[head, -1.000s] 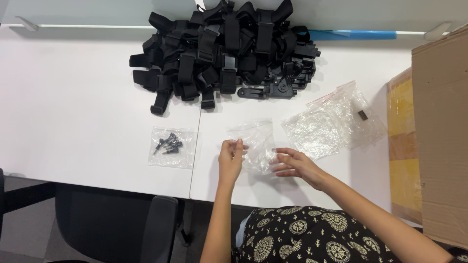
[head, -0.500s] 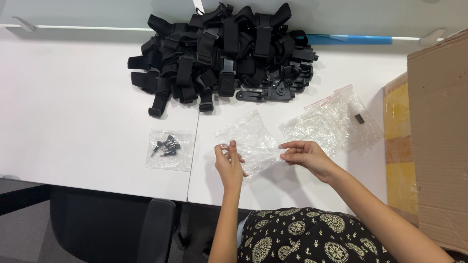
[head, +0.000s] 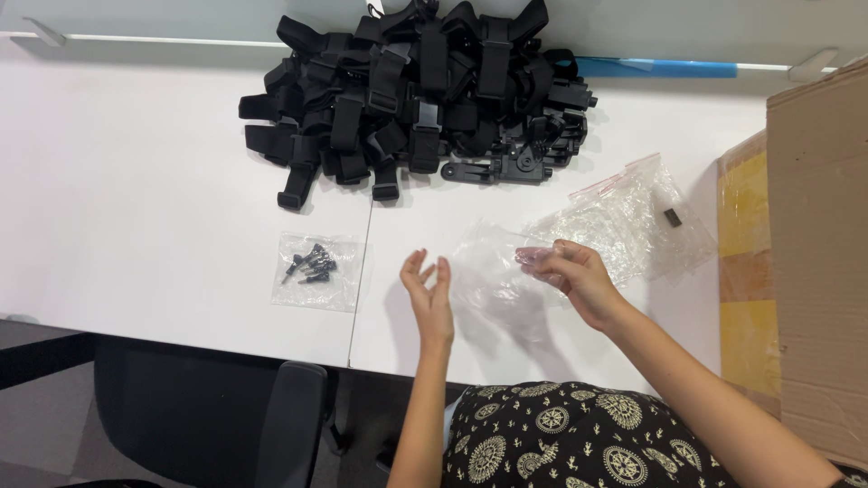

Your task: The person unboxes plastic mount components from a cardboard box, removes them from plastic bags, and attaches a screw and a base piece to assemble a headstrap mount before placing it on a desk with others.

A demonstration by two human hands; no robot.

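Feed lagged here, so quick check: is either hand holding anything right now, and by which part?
The right hand pinches a clear plastic bag by its upper right edge, lifted above the white table. The left hand is open beside the bag, holding nothing.

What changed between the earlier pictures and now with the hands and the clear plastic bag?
The left hand has let go of the clear plastic zip bag and hangs open beside it; the right hand still pinches the bag's top edge. The pile of black straps and the small bag of black screws stayed put.
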